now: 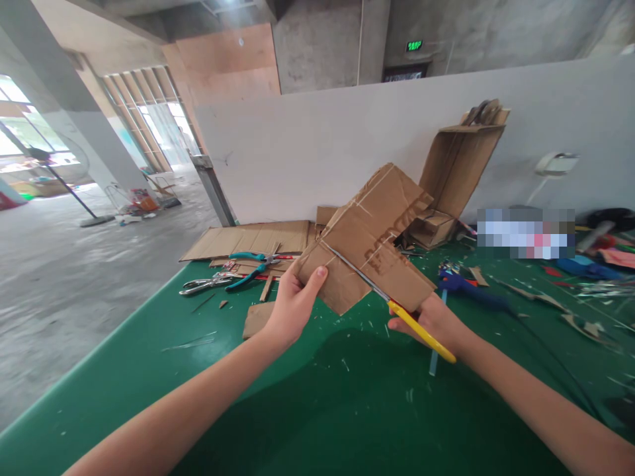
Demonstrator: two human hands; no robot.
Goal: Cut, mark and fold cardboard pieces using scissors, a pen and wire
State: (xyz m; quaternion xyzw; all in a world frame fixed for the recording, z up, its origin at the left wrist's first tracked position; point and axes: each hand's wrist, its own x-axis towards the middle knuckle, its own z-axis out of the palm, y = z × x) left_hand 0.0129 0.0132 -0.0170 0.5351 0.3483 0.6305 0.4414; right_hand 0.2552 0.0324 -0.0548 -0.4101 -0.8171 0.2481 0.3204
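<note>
A brown cardboard piece [374, 231] with printed dark letters and a notch on its right side is held up over the table. My left hand [297, 301] pinches its lower left part, thumb on top. My right hand [429, 317] holds yellow-handled scissors [421, 330] at the cardboard's lower right. The scissors' metal blade lies across the face of the cardboard, pointing up and left along a pale line. Part of my right hand is hidden behind the handle and the cardboard.
The green table [149, 396] bears teal-handled pliers [251, 271], metal shears [206, 283] and flat cardboard [253, 239] at the left. Behind stands a tall cardboard structure [456, 172] against a white partition [297, 145]. A blue glue gun [466, 291] with its cable and scraps lies right.
</note>
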